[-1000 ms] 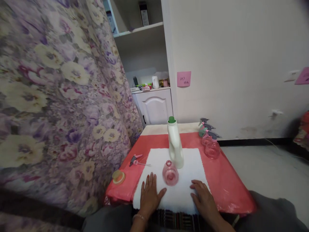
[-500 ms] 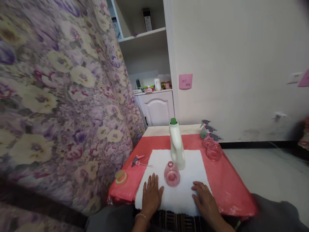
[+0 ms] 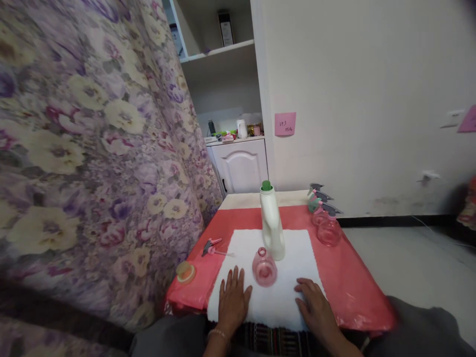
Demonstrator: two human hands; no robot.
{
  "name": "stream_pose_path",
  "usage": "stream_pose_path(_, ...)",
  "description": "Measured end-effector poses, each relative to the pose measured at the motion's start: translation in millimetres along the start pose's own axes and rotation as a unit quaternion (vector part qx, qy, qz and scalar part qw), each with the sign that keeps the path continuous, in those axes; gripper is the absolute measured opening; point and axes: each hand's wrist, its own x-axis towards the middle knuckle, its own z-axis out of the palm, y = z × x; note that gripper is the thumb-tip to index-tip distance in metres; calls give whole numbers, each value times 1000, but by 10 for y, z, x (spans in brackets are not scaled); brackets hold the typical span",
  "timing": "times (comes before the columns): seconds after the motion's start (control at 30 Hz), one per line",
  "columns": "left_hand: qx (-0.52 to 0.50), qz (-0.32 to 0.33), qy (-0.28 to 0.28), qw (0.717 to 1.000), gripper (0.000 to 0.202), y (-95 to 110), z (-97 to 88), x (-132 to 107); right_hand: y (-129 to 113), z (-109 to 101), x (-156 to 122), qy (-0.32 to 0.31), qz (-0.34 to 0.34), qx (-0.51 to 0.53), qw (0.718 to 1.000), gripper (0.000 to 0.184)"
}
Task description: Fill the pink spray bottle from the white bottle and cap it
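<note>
Lying left of the white cloth (image 3: 277, 305) on the red surface (image 3: 359, 290) is a small yellowish round piece (image 3: 185, 272); next comes a pink-and-gray spray head (image 3: 211, 249), its tube reaching the cloth's left edge. At the cloth's near left, the left hand (image 3: 234, 301) lies palm down, fingers straight, slightly spread, holding nothing. On the cloth's middle stands a pink bottle (image 3: 265, 271), a pale green-topped jug (image 3: 271, 223) just behind. By the cloth's near right edge, the right hand (image 3: 316, 308) has loosely bent, empty fingers. Spray bottles (image 3: 329, 233) line up right of the cloth.
</note>
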Motion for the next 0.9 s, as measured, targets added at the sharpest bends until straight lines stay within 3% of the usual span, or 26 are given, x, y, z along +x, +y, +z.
stream_pose_path(0.9,2,-1,4,1000,57,40,-33,-17,-48,-40,10,-1,13,-7,1000,21)
